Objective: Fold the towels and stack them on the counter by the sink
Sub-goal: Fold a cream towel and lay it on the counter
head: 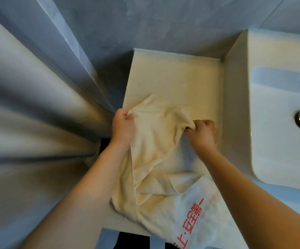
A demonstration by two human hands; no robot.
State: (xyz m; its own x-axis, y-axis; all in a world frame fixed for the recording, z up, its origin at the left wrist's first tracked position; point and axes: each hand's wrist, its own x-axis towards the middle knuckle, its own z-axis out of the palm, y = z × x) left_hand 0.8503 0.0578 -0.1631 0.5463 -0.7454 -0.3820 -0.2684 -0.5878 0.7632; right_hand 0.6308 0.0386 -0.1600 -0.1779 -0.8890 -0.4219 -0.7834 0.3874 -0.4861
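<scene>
Left grip (123,125) and right grip (202,133) pinch the towel (156,150) (stretched between them)

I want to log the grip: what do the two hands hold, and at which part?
Both hands hold the cream towel by its far edge: left hand pinches the left corner, right hand the right.

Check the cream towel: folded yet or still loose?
Loose, not folded. The cream towel lies rumpled on the counter, left hand and right hand each pinching an edge.
</scene>
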